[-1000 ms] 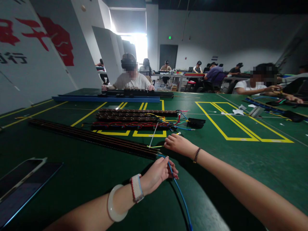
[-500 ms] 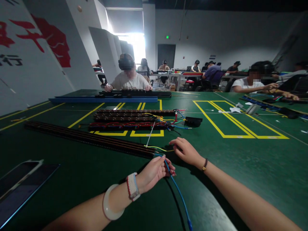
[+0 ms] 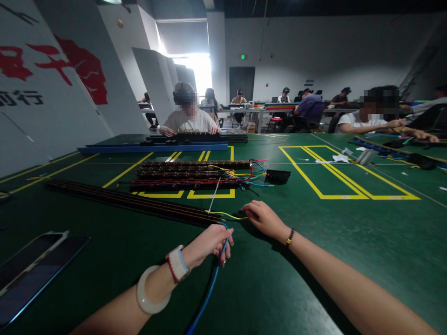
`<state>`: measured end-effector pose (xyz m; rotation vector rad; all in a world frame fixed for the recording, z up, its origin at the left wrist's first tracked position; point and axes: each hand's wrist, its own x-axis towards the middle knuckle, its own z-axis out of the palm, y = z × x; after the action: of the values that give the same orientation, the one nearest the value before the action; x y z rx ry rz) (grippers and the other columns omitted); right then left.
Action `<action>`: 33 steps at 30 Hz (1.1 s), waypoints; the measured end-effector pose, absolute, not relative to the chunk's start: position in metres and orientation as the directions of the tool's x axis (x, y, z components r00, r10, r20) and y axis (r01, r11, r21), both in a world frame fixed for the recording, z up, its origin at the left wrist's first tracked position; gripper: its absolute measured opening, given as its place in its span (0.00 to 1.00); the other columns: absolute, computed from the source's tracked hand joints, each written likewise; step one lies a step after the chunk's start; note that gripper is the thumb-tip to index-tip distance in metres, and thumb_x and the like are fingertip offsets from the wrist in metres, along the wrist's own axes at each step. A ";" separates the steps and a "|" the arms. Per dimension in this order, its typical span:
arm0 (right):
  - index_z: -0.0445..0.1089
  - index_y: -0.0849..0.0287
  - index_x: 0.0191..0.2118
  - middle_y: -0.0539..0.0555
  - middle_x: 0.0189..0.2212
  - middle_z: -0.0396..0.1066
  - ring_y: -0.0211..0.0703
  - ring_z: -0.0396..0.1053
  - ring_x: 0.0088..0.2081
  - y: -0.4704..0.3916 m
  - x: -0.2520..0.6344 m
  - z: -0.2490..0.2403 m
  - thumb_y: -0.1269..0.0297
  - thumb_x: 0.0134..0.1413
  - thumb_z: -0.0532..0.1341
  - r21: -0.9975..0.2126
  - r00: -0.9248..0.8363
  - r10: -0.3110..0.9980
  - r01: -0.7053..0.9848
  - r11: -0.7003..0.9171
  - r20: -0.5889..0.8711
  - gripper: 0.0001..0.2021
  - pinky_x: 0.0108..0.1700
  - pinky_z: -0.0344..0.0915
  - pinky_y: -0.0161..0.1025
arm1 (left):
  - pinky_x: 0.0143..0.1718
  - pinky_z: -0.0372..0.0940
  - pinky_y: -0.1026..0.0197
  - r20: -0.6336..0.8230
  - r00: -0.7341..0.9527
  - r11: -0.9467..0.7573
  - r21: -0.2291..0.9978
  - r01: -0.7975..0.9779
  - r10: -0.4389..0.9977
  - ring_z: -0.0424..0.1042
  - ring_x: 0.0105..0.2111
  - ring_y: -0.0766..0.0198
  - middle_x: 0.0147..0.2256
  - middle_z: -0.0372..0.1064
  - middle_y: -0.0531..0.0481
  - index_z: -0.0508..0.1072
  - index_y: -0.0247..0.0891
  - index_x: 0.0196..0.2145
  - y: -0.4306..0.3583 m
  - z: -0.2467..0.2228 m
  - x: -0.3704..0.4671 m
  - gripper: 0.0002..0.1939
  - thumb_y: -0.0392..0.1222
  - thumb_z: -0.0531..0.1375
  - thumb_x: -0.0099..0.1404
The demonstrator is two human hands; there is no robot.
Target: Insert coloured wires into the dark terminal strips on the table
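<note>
My left hand [image 3: 214, 242] is closed around a blue cable [image 3: 206, 298], which leaves the end of a long dark strip [image 3: 132, 203] and hangs down toward the front edge of the view. A thin yellow-green wire [image 3: 228, 215] comes from the same end of the strip. Its far end runs into the curled fingers of my right hand [image 3: 263, 221], which pinch it; the very tip is hidden. A white cable tie [image 3: 214, 195] stands up at a slant from the strip near where the wires emerge.
Beyond lie several dark wired strips [image 3: 181, 170] and a black connector piece [image 3: 278, 177]. A blue channel [image 3: 153, 148] stretches along the far side. A glossy dark panel [image 3: 49, 274] lies at left. Co-workers [image 3: 190, 114] sit opposite and at right; paper scraps [image 3: 340, 158] lie there.
My left hand has shifted left and turned more palm-down with the blue cable, whose hanging length has swung from right to left. My right hand has moved slightly left with the yellow-green wire.
</note>
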<state>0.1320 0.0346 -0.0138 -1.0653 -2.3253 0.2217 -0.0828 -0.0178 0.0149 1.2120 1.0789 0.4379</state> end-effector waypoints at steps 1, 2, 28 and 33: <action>0.68 0.60 0.43 0.53 0.34 0.69 0.39 0.65 0.36 0.035 0.132 -0.014 0.72 0.61 0.52 -0.366 -0.525 0.739 0.647 0.669 0.423 0.09 0.40 0.59 0.36 | 0.18 0.59 0.66 -0.430 0.458 0.312 0.897 0.313 0.778 0.62 0.12 0.70 0.16 0.65 0.53 0.64 0.35 0.27 -0.017 0.016 -0.084 0.21 0.59 0.54 0.60; 0.68 0.59 0.43 0.53 0.34 0.69 0.39 0.65 0.36 0.036 0.132 -0.015 0.72 0.61 0.52 -0.362 -0.529 0.738 0.648 0.670 0.419 0.10 0.40 0.59 0.36 | 0.16 0.57 0.67 -0.428 0.452 0.269 0.887 0.374 0.782 0.61 0.12 0.70 0.15 0.64 0.54 0.64 0.35 0.26 -0.015 0.017 -0.086 0.21 0.59 0.53 0.60; 0.71 0.60 0.41 0.56 0.37 0.71 0.46 0.67 0.40 0.001 0.092 0.000 0.52 0.48 0.64 -0.454 -0.393 0.910 0.792 0.408 0.132 0.18 0.42 0.60 0.40 | 0.15 0.54 0.69 0.057 0.443 -0.111 0.989 0.097 0.895 0.59 0.13 0.71 0.14 0.59 0.54 0.66 0.35 0.20 -0.023 0.010 -0.089 0.23 0.55 0.50 0.63; 0.71 0.60 0.33 0.52 0.31 0.74 0.39 0.69 0.31 0.019 0.104 0.003 0.56 0.49 0.63 -0.665 -0.443 0.896 0.673 0.323 -0.013 0.12 0.31 0.60 0.33 | 0.16 0.58 0.68 -0.114 0.572 0.102 0.993 0.052 0.812 0.63 0.13 0.70 0.15 0.64 0.51 0.68 0.33 0.22 -0.022 0.008 -0.085 0.22 0.54 0.50 0.63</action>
<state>0.1038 0.0192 0.0033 -1.3970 -2.2370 0.8619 -0.0848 -0.0220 0.0077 1.3695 0.8142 0.6637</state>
